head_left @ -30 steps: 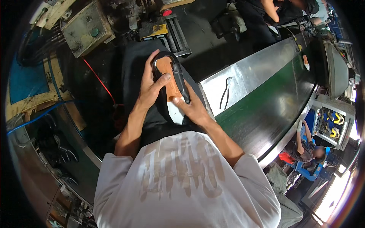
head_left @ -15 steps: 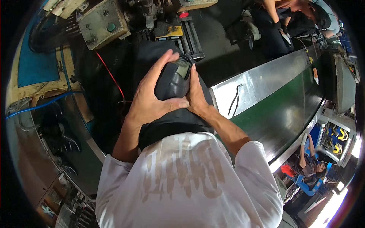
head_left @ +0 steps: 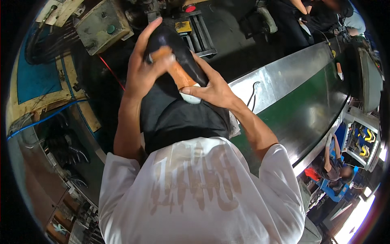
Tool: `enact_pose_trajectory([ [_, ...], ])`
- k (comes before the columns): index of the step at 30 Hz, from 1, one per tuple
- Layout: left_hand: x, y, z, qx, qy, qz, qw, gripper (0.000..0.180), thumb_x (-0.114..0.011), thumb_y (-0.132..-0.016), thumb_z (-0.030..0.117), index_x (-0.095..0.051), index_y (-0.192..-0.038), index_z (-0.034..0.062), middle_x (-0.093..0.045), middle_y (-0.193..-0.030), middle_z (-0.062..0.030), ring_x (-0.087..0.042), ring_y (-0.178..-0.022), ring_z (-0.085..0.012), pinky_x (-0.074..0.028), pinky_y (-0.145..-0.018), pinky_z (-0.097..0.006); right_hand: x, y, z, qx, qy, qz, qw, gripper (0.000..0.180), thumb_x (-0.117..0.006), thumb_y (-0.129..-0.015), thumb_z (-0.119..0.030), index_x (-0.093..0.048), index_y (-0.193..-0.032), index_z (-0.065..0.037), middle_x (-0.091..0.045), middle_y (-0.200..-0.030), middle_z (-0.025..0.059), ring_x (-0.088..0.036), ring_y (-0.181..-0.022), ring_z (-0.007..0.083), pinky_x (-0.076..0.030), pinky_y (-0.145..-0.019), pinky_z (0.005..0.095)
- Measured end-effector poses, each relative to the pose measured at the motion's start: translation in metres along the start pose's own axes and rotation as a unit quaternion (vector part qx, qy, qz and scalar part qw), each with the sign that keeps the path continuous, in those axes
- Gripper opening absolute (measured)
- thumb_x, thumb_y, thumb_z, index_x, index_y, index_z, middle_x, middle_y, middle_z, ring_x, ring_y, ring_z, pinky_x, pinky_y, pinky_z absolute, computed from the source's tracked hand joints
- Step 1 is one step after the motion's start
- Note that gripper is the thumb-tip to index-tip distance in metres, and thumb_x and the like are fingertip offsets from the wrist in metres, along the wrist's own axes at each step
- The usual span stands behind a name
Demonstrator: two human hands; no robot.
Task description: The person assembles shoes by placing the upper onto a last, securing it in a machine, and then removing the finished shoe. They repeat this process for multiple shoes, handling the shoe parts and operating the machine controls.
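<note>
Shoe is held over the lap, insole up. The right hand has its grip closed round the white end; the left hand holds wider, fingers spread along one edge, thumb blurred. A slipping right thumb could let it twist and drop. Beyond, a tool lies on the worktop.

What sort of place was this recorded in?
Probably a shoe workshop or factory: a black shoe-shaped piece is being held, near a long green belt-like surface and a control box with a green button.
</note>
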State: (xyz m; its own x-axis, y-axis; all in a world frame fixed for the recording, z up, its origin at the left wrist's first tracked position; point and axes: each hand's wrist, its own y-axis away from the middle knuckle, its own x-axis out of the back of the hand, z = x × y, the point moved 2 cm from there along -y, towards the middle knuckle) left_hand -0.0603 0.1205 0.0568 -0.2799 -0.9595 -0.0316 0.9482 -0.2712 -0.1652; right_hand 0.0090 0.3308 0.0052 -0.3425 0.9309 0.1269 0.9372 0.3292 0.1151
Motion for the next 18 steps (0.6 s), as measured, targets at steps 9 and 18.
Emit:
enact_pose_trajectory([
  [9, -0.048, 0.009, -0.055, 0.086, 0.043, 0.113, 0.989, 0.057, -0.07, -0.096, 0.011, -0.053, -0.149, 0.0024, -0.067, -0.119, -0.0095, -0.064, -0.108, -0.0153, -0.051, -0.099, -0.03, -0.017, 0.016, 0.054, -0.126, -0.25, 0.08, 0.957, 0.069, -0.053, -0.111, -0.045, -0.044, -0.158, 0.005, -0.056, -0.153, 0.0209, -0.051, -0.144, 0.0309, -0.04, -0.118, 0.0408],
  [18, -0.025, 0.003, -0.094, 0.131, 0.126, 0.175, 0.968, 0.055, -0.071, -0.097, 0.013, -0.054, -0.148, 0.0012, -0.066, -0.125, -0.0109, -0.063, -0.113, -0.0187, -0.05, -0.104, -0.032, -0.01, 0.025, 0.071, -0.227, -0.392, 0.069, 0.889, 0.065, -0.051, -0.113, -0.046, -0.046, -0.159, -0.001, -0.06, -0.151, 0.0172, -0.058, -0.137, 0.0274, -0.043, -0.115, 0.0359],
])
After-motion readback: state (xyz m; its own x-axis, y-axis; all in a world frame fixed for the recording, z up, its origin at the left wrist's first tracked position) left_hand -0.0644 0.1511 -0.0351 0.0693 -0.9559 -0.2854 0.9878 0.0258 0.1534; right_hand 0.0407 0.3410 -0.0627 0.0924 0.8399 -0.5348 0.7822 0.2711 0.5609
